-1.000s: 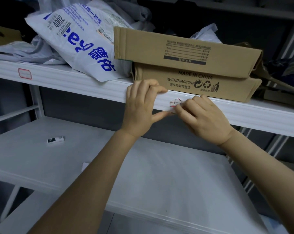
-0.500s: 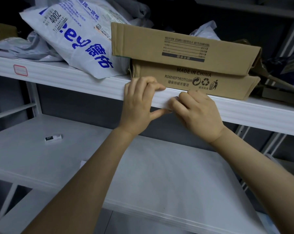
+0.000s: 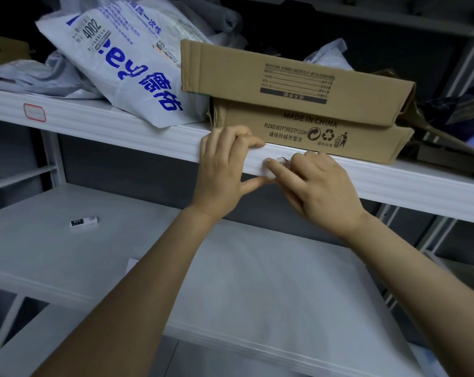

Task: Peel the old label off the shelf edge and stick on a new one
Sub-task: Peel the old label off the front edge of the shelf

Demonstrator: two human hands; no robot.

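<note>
The white shelf edge (image 3: 154, 137) runs across the view. My left hand (image 3: 225, 170) grips it, fingers curled over the top and thumb pressed underneath. Just to its right, my right hand (image 3: 317, 189) works at the old label (image 3: 282, 160), a crumpled scrap with a red border, partly lifted from the edge. The index finger lies along the edge and the other fingers curl around the scrap. Most of the label is hidden by my fingers.
Another red-bordered label (image 3: 35, 112) sits flat on the edge at far left. Flattened cardboard boxes (image 3: 298, 85) and a white printed bag (image 3: 127, 66) lie on the upper shelf. The lower shelf (image 3: 257, 281) holds a small white tag (image 3: 84, 221) and a white slip (image 3: 132, 263) beside my left forearm.
My right hand covered the label half a second ago; it has now shifted slightly right and the crumpled red-edged scrap shows again. My left hand keeps its hold on the edge.
</note>
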